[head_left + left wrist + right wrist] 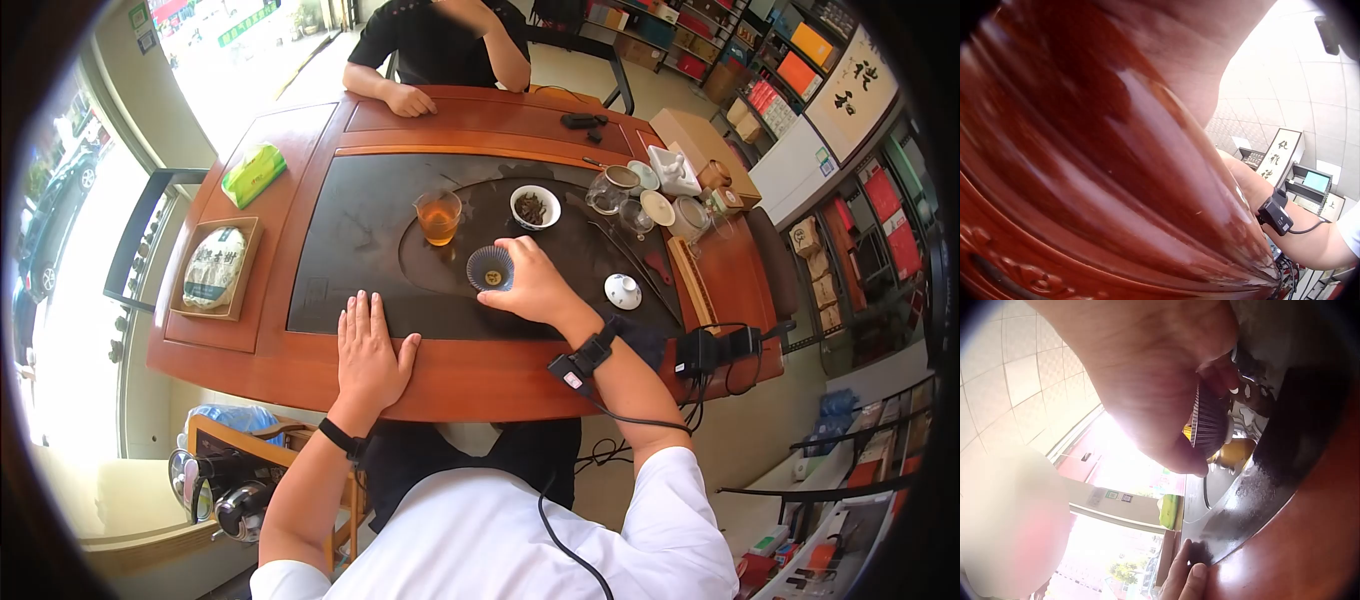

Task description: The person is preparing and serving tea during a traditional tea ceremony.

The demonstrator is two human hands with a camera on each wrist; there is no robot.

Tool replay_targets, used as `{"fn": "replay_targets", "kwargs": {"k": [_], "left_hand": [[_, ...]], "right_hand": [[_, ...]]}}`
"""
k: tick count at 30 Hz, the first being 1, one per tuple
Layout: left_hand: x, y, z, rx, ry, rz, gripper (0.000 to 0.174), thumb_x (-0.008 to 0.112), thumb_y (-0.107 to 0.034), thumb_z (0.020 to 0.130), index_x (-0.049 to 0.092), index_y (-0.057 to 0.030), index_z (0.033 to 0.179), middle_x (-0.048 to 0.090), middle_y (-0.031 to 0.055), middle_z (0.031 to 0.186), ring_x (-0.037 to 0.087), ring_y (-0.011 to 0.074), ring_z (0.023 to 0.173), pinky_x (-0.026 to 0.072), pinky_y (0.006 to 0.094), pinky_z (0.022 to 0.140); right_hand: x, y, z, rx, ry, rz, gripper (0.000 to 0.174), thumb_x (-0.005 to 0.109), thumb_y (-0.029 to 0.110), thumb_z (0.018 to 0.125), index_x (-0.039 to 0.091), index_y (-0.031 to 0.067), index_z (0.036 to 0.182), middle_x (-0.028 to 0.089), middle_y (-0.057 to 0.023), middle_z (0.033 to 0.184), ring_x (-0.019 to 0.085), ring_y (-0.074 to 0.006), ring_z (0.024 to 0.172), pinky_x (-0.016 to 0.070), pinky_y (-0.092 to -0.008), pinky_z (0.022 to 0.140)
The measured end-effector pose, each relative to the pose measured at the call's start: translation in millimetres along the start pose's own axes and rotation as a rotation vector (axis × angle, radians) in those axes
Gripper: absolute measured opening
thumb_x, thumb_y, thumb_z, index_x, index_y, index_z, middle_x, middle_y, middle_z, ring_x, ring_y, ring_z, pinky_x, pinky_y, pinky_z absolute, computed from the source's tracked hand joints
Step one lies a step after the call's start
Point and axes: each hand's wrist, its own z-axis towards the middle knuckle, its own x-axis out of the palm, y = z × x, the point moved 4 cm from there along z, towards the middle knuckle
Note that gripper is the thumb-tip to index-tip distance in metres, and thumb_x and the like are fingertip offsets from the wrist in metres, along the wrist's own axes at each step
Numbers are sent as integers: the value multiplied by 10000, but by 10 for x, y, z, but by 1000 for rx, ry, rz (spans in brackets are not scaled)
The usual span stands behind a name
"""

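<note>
My right hand [536, 286] holds a small ribbed, dark blue-grey teacup [490, 268] between thumb and fingers over the black tea tray [345, 255]. In the right wrist view the teacup [1209, 425] shows its fluted side, tilted in the grip. My left hand [371, 352] lies flat, fingers straight, across the near edge of the tray and the wooden rim. Beyond the cup stands a glass pitcher [437, 222] of amber tea. A white gaiwan bowl [522, 222] with dark wet leaves is right of it. Its lid [622, 292] lies to the right of my hand.
Glass jars [690, 217] and cups crowd the tray's right end, beside tongs and a wooden strip [693, 283]. A boxed tea cake [213, 268] and a green packet [254, 174] lie at left. Across the table sits another person [435, 50]. Black cables [700, 385] hang at the right.
</note>
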Motion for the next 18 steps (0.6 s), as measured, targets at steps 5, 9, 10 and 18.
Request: {"fn": "replay_targets", "kwargs": {"k": [5,9,10,18], "left_hand": [[-26,-19,-6,7,3,-4,880,615,-481,1073,347,106,1670,336,321,1747,252,429,1670,150,505,1380],[-12,-10,-10,10,-9,-3,889,597,-513,1074,359,108,1664,340,335,1740,265,440,1663,149,518,1379],[-5,-3,-22,3,-3,-5,891,598,-515,1072,361,108,1663,338,335,1741,265,440,1663,148,518,1379],[-28,2,-16,-7,-14,2,900,586,-533,1072,368,116,1656,334,341,1742,262,445,1664,146,519,1379]], "right_hand": [[205,-5,98,11,-19,-52,949,919,412,790,551,-98,1500,592,-255,1422,589,-420,1361,492,-464,1169],[290,-44,151,-13,-41,-66,1003,929,427,799,522,-127,1528,592,-275,1411,585,-433,1361,488,-467,1170],[319,-78,156,-18,-48,-72,1012,930,432,800,516,-133,1531,593,-277,1408,584,-435,1360,488,-468,1170],[129,86,13,-92,-135,-211,1049,911,458,845,454,-127,1586,540,-318,1534,540,-471,1424,464,-486,1208]]}}
